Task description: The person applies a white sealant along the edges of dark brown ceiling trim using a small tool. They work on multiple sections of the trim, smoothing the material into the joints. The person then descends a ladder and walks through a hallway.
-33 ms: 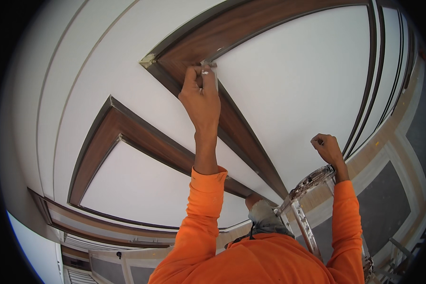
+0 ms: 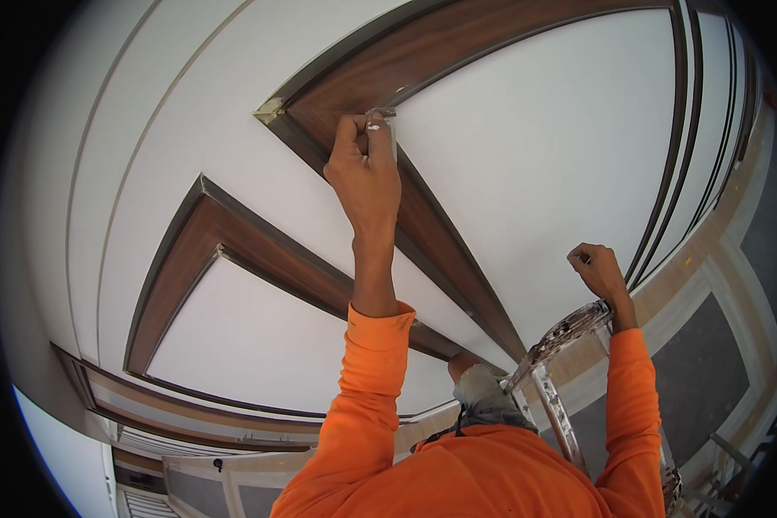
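My left hand is raised to the inner corner of a brown wooden frame with dark edging. Its thumb and fingers pinch a small, thin greyish piece against that corner, and most of the piece is hidden behind the fingers. White smears mark one finger. Lower on the right, my right hand is curled closed in front of the white panel. Whatever its fingers may hold is hidden. The right wrist is by the paint-spattered top of a ladder.
A second brown frame surrounds another white panel at the left. Pale filler shows on the outer corner of the upper frame. Below lies a floor with grey panels and beige strips. My bent knee is beside the ladder.
My left hand has shifted very slightly up and to the left, with the small piece still pinched at the corner. The right hand has hardly moved.
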### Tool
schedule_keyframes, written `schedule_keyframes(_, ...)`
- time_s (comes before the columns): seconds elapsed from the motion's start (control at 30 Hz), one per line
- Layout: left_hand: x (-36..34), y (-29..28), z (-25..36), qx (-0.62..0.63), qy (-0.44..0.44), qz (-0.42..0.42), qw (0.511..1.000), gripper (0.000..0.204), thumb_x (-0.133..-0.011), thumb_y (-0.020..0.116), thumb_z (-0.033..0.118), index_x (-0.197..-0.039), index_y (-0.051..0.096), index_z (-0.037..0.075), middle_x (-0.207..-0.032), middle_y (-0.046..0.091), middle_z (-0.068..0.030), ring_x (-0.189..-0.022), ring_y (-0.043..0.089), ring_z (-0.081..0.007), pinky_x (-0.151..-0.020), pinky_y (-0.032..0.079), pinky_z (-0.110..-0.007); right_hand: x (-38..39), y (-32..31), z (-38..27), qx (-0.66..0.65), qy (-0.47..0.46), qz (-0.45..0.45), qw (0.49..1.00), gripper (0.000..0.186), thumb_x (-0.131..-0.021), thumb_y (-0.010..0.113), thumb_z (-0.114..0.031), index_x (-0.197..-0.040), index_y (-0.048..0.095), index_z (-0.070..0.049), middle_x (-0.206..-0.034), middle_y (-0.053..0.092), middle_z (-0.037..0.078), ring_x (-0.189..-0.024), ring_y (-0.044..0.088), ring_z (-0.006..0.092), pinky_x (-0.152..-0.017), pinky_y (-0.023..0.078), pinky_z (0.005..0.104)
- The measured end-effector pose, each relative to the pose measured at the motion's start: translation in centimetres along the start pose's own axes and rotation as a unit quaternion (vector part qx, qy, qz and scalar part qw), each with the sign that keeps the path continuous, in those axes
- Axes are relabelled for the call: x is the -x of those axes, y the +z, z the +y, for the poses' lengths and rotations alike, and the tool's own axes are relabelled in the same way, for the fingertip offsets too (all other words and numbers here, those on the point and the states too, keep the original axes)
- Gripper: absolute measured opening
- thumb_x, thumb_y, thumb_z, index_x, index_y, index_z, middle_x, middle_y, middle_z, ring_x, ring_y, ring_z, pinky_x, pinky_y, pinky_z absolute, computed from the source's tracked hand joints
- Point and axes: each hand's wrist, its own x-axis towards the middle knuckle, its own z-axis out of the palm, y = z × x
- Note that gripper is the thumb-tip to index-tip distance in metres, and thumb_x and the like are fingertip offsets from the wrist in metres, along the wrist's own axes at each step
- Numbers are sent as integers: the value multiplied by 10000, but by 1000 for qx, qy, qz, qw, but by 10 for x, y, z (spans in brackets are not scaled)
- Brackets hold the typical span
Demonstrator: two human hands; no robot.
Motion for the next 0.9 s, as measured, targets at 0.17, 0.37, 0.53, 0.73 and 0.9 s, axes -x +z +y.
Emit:
schedule_keyframes(0.17, 10, -5, -10, -32, -28, -4, 999, 285, -1082, 635, 256, -964, 692, 3, -655, 604, -29, -568, 493, -72, -528, 391, -292, -2, 2, 0, -3, -8, 1, 1000, 257, -931, 695, -199, -1012, 788, 27, -926, 789, 212, -840, 757, 362, -816, 584, 418)
schedule_keyframes(0.37, 6, -2, 6, -26, -15, -8, 1000, 291, -1079, 641, 261, -944, 691, 8, -684, 644, -38, -569, 515, -70, -523, 402, -283, 0, 1, 4, 6, -5, 4, 1000, 248, -928, 694, -191, -1015, 789, 22, -938, 790, 214, -858, 758, 360, -824, 584, 419)
schedule_keyframes(0.53, 0, -2, -4, -11, 4, -6, 1000, 303, -1081, 631, 265, -939, 686, 3, -695, 656, -55, -562, 517, -71, -499, 391, -280, -1, 1, 1, -10, 4, -4, 1000, 242, -931, 698, -184, -1021, 791, 20, -955, 792, 217, -884, 763, 362, -836, 586, 423)
schedule_keyframes(0.73, 10, -2, -13, -5, -13, 17, 1000, 310, -1081, 626, 273, -935, 680, 6, -682, 641, -61, -541, 499, -69, -481, 390, -267, 1, 0, -2, -1, -2, -4, 1000, 239, -930, 700, -180, -1019, 791, 23, -959, 792, 219, -879, 765, 361, -836, 589, 426)
schedule_keyframes(0.9, 5, -4, -12, -12, -28, -3, 1000, 294, -1075, 633, 264, -957, 692, 1, -705, 644, -53, -544, 498, -66, -471, 375, -266, 0, -1, -2, -6, 0, -1, 1000, 237, -927, 701, -180, -1013, 790, 22, -947, 790, 220, -872, 762, 361, -844, 591, 426)
